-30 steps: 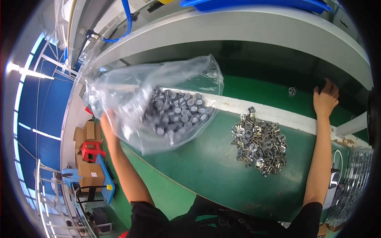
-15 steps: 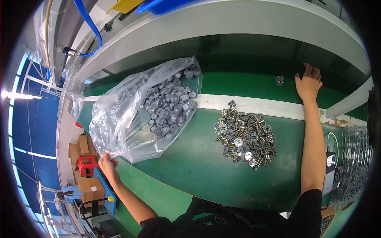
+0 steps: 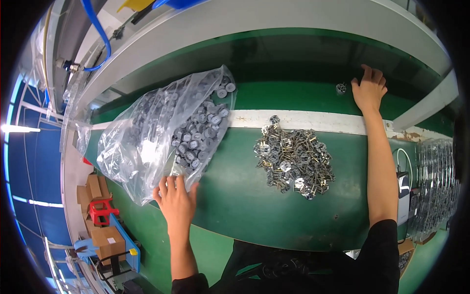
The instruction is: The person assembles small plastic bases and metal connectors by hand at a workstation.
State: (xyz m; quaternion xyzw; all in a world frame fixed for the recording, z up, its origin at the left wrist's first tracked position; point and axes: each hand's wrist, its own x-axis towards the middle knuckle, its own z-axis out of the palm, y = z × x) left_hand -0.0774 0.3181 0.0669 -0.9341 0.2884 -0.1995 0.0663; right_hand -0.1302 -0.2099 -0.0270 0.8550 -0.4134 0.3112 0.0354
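Observation:
A clear plastic bag (image 3: 122,154) lies at the left of the green bench, with many small grey round caps (image 3: 196,131) inside it and by its mouth. My left hand (image 3: 177,201) is at the bag's near edge, fingers spread and touching or just over the plastic. Far off to the right, my right hand (image 3: 369,92) reaches onto the back strip with its fingers apart and nothing visible in them. A single small metal-pinned part (image 3: 341,88) sits just left of it. Similar parts form a pile (image 3: 296,159) in mid-bench.
A white rail (image 3: 303,119) crosses the green bench (image 3: 235,196). At the right stand a pale post (image 3: 426,105), a white-and-grey device (image 3: 403,196) with a cable, and stacked clear plastic trays (image 3: 435,186). Cardboard boxes (image 3: 108,241) and a red stool (image 3: 101,210) are on the floor, left.
My left hand has let go of the bag's lower left corner and moved right to its near edge. My right hand stays beside the single part. The whole view has shifted slightly.

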